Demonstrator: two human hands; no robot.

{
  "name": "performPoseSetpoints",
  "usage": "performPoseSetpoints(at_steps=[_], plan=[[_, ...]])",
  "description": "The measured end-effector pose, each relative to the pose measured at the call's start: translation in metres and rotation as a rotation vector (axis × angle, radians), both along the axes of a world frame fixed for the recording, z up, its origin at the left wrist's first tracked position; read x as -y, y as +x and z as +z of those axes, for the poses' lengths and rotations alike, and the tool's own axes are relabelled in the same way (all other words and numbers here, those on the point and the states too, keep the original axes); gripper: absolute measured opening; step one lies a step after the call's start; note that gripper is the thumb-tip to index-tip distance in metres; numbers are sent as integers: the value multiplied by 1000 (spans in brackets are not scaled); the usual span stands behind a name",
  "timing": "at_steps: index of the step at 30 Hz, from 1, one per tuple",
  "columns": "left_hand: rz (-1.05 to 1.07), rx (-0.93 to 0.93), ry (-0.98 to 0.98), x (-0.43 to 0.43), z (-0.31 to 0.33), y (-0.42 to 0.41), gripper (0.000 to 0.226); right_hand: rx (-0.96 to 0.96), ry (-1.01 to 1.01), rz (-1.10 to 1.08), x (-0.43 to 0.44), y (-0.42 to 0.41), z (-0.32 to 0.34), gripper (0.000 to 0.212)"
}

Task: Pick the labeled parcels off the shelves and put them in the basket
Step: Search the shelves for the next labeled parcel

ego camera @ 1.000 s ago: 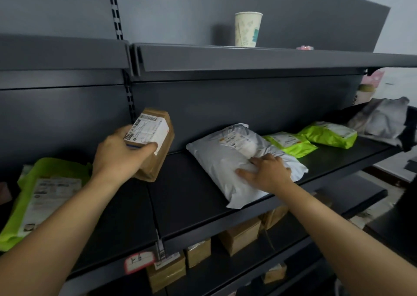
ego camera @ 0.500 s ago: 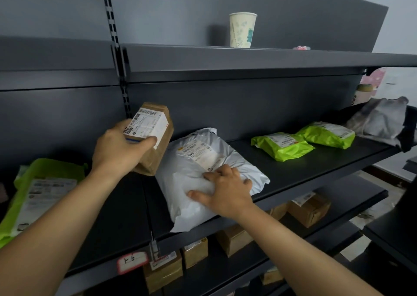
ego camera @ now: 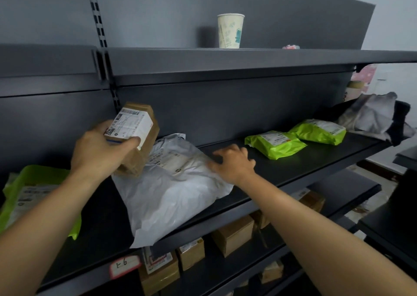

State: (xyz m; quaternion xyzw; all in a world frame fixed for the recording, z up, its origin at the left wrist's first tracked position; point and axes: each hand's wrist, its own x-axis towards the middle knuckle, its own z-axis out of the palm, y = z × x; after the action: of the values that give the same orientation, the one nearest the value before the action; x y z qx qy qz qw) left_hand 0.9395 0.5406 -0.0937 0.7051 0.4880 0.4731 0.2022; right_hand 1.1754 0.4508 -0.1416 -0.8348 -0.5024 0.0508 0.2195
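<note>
- Gripping one brown cardboard parcel point(ego camera: 144, 142), the left hand point(ego camera: 99, 153) holds it tilted in the air above the middle shelf point(ego camera: 316, 160), close to the back panel; thumb and fingers clamp round its end, where a white printed label covers the face.
- One pale grey poly mailer point(ego camera: 171, 196) lies just beside and partly under that parcel. It is crumpled, with a white label facing up, and its lower corner hangs past the shelf's front edge.
- Palm down, the right hand point(ego camera: 232, 163) rests on the mailer's right edge with its fingers spread and bent. I cannot tell whether they pinch the film or only press on it.
- Three green mailers with white labels lie on the same level: two point(ego camera: 275, 144) point(ego camera: 320, 131) touching each other towards the right end, and one point(ego camera: 36, 196) at the left edge of the view.
- A second grey mailer point(ego camera: 370, 117) lies crumpled at the shelf's far right end.
- One paper cup point(ego camera: 230, 31) stands upright on the top shelf point(ego camera: 248, 58).
- At least five cardboard boxes point(ego camera: 233, 234) sit on the shelf below, some labelled.
- One handwritten tag point(ego camera: 124, 265) is stuck on the middle shelf's front edge.
</note>
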Motion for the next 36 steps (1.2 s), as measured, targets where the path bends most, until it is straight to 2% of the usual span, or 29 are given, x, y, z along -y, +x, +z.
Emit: performPoseSetpoints(at_steps=[5, 12, 21, 25, 29, 36], plan=[[-99, -3, -4, 4, 1, 36, 55, -31, 42, -214, 16, 70, -8, 59], [-189, -29, 0, 0, 2, 100, 53, -71, 41, -341, 32, 153, -16, 60], [-236, -49, -34, -23, -8, 170, 51, -137, 141, -519, -14, 242, -28, 72], [-269, -56, -60, -37, -13, 188, 50, -234, 126, -550, -33, 271, -36, 81], [-266, -76, -70, -46, -15, 199, 51, -365, 115, -520, -41, 283, -41, 73], [-276, -60, -78, -45, -14, 215, 51, -453, 237, -436, -27, 259, -54, 47]])
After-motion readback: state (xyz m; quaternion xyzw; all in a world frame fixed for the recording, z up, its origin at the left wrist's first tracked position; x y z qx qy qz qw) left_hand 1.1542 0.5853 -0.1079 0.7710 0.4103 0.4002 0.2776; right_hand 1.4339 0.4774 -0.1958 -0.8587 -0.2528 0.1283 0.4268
